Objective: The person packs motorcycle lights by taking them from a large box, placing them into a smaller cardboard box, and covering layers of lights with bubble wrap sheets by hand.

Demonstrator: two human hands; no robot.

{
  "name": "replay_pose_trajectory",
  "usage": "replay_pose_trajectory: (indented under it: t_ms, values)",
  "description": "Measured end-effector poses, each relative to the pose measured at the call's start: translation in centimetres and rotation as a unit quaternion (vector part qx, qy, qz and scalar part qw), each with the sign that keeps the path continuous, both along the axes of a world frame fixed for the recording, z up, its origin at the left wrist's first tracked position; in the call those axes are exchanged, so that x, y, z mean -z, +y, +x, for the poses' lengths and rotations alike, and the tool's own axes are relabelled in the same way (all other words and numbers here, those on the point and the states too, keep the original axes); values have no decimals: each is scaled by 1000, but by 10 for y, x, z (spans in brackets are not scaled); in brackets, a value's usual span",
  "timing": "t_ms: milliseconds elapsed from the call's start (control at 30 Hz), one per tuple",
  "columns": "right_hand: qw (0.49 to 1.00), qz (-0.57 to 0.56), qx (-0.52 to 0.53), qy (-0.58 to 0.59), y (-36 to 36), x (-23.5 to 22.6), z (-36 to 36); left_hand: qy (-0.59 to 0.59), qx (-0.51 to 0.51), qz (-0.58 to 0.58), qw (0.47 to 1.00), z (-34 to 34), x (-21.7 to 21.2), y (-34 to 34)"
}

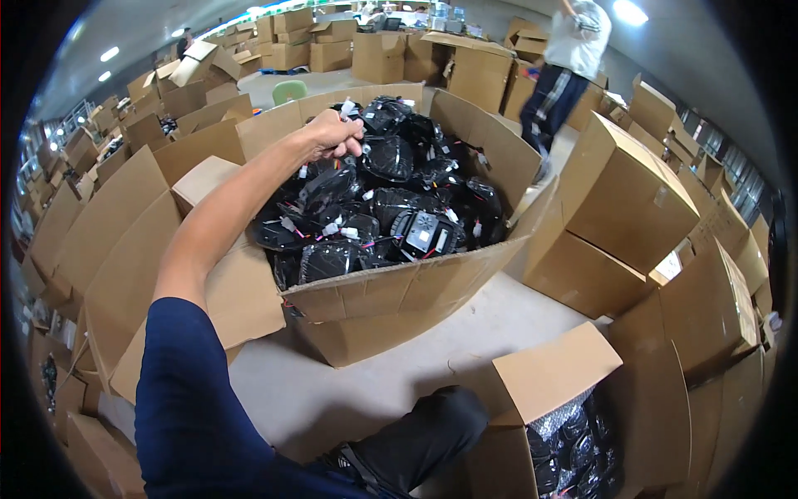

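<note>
My left hand [334, 134] is closed over the far left part of a large open cardboard box [382, 291]. A white plug connector [347, 107] sticks up at its fingers, and the wire behind it is hidden by the hand. The box is heaped with black plastic-wrapped units [389, 158] that have coloured wires and white plugs. One unit near the front, with a pale label and a round grille [423, 233], lies face up. My right hand is out of the picture.
A smaller open box [559, 374] with bubble wrap and black units stands by my knee [449, 424]. Stacked cartons [623, 200] rise at the right. A person [565, 66] is walking behind the big box. More cartons line the left, and a green chair [289, 91] stands beyond.
</note>
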State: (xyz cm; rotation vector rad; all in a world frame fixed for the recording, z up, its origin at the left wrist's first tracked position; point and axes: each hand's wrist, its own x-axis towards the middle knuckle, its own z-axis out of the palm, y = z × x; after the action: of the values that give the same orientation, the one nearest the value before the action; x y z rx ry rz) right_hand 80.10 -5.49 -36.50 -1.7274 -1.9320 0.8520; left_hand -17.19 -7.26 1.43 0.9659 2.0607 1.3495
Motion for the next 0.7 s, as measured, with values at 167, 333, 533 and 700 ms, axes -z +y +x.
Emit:
replay_pose_trajectory:
  t_ms: [167,333,533,700]
  values:
    - [984,104,-29,143,58,-160,-166,-41,136,210,967,103,-53,12]
    - [724,-281,-189,601,21,-301,-387,-122,339,282,889,281,-63,26]
    - [364,-233,-264,862,-25,-269,-491,-117,473,218,845,356,6,-28]
    - [505,-242,-116,820,-1,-243,-408,261,635,132,715,229,-70,-107]
